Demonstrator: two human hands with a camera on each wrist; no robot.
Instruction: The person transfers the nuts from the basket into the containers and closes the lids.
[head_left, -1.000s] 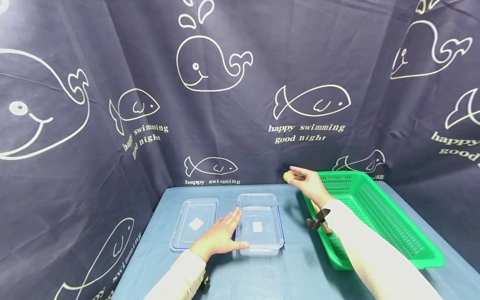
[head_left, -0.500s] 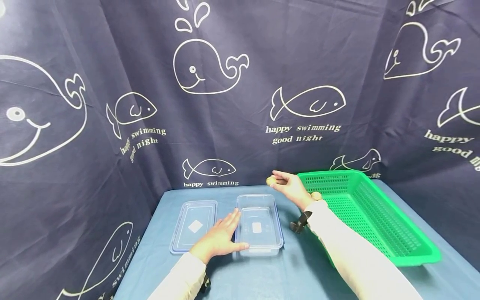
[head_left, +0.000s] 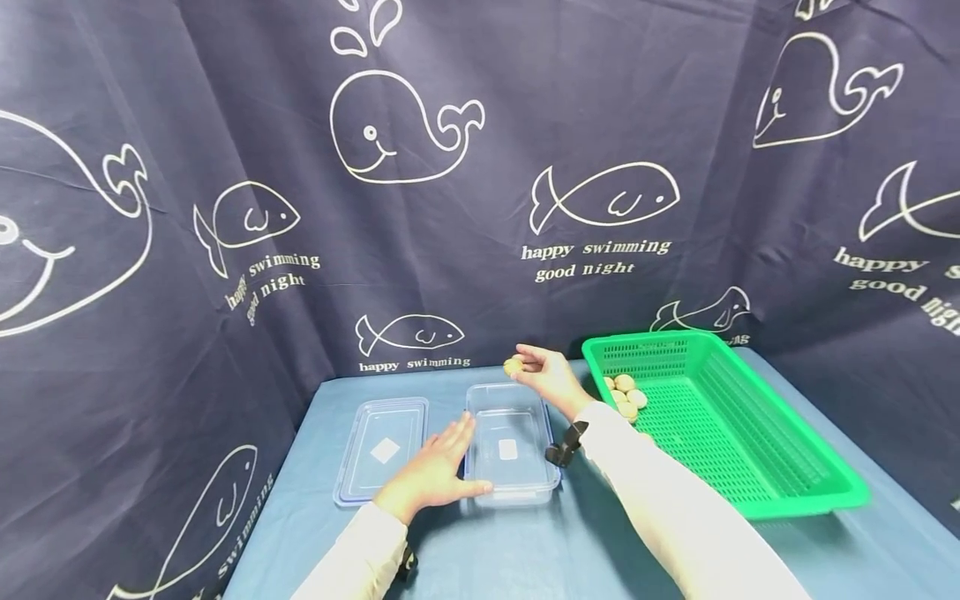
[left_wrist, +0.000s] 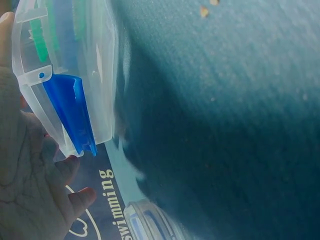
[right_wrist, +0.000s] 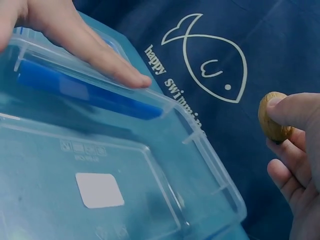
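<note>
My right hand [head_left: 553, 382] pinches a walnut [right_wrist: 275, 118] between thumb and fingers, above the far right corner of a clear plastic container [head_left: 517, 482]. In the right wrist view the container has blue side clips and a white label inside; no walnut shows in it. With fingers straight, my left hand [head_left: 431, 475] rests along the container's left rim, thumb at its near edge. The left wrist view shows this hand against the container's wall beside a blue clip [left_wrist: 72, 112]. Several more walnuts [head_left: 625, 383] lie in a green basket [head_left: 765, 504] on the right.
Left of the container, a clear lid [head_left: 381, 479] with a blue edge lies flat on the blue tablecloth [head_left: 517, 554]. A dark fabric curtain [head_left: 465, 267] printed with whales and fish closes off the back and sides of the table.
My right hand has carried the walnut left, from the basket's far left corner to above the container's far edge. More walnuts in the basket have come into sight. The left hand has stayed at the container.
</note>
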